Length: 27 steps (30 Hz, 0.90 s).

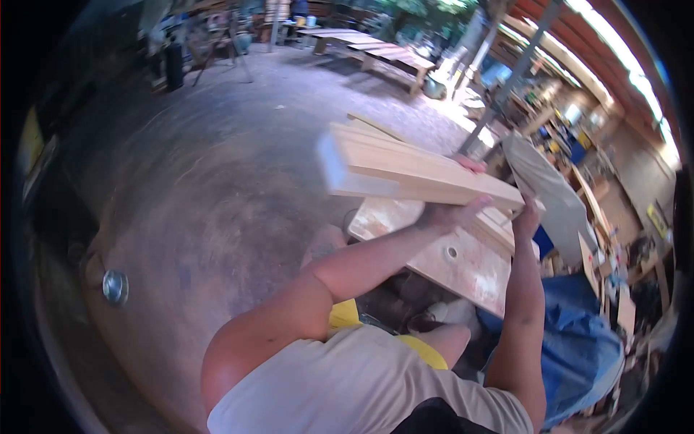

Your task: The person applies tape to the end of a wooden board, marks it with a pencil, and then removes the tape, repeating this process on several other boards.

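A thick pale wooden beam (426,170) is held up in front of me, its near-left end blurred and whitish. My left hand (459,211) supports it from below, with the thumb on the near side and fingertips showing over the far edge. At the beam's right end, my right hand (525,217) is closed round it. Beneath the beam lies a worn, light-coloured work board (463,260) with a round hole or fitting. Another pale wooden strip (493,230) shows below the beam, beside my hands; whether it touches the beam is unclear.
A blue tarp (578,347) bunches at the lower right, below a grey cloth cover (553,195). Wood pieces and clutter line the right side. A long low bench (376,49) stands at the back, near a metal post (513,79). A metal tin (115,287) is at the left.
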Each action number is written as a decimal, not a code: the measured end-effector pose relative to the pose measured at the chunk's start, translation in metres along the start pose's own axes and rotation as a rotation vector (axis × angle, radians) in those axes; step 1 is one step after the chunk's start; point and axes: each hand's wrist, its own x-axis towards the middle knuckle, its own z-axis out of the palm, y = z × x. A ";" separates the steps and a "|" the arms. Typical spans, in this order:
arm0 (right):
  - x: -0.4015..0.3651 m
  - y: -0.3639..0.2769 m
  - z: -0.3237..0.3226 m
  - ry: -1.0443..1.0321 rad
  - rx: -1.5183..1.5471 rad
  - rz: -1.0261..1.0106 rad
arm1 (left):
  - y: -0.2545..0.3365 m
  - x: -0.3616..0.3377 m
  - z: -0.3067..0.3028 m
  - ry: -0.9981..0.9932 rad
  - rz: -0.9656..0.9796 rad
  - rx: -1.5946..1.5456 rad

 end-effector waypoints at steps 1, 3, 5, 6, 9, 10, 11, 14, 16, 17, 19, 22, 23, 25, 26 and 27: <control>-0.003 -0.005 -0.005 0.042 0.042 -0.048 | 0.006 0.001 -0.005 -0.006 -0.052 -0.040; -0.007 -0.012 -0.010 0.042 0.072 -0.115 | 0.023 0.007 -0.033 -0.019 -0.060 0.154; -0.005 -0.040 -0.025 0.024 0.114 -0.302 | 0.012 -0.003 -0.089 0.068 -0.322 -0.103; -0.011 -0.061 -0.035 -0.009 0.104 -0.317 | 0.029 0.013 -0.083 0.085 -0.083 -0.283; -0.012 -0.117 -0.042 -0.009 0.198 -0.507 | 0.016 0.004 -0.078 0.198 -0.099 -0.393; -0.012 -0.143 -0.054 -0.099 0.209 -0.542 | 0.000 -0.008 -0.070 0.271 -0.251 -0.355; -0.018 -0.163 -0.047 -0.052 0.209 -0.591 | -0.015 -0.020 -0.063 0.348 -0.396 -0.307; -0.037 -0.222 -0.035 -0.018 0.234 -0.638 | -0.047 -0.045 -0.042 0.546 -0.556 -0.454; -0.038 -0.242 -0.034 -0.035 0.237 -0.587 | -0.049 -0.039 -0.062 0.590 -0.554 -0.613; -0.040 -0.246 -0.034 -0.058 0.241 -0.558 | -0.059 -0.039 -0.084 0.639 -0.573 -0.616; -0.054 -0.238 -0.034 -0.237 0.235 -0.487 | -0.061 -0.035 -0.109 0.735 -0.562 -0.568; -0.067 -0.207 -0.042 -0.577 0.203 -0.295 | -0.039 -0.035 -0.129 0.789 -0.592 -0.640; -0.069 -0.196 -0.056 -0.620 0.165 -0.232 | -0.037 -0.033 -0.140 0.829 -0.599 -0.680; -0.072 -0.181 -0.071 -0.663 0.123 -0.169 | -0.042 -0.038 -0.155 0.822 -0.589 -0.693; -0.073 -0.175 -0.069 -0.684 0.129 -0.135 | -0.048 -0.043 -0.161 0.818 -0.583 -0.699; -0.075 -0.173 -0.066 -0.705 0.138 -0.099 | -0.055 -0.054 -0.156 0.748 -0.553 -0.671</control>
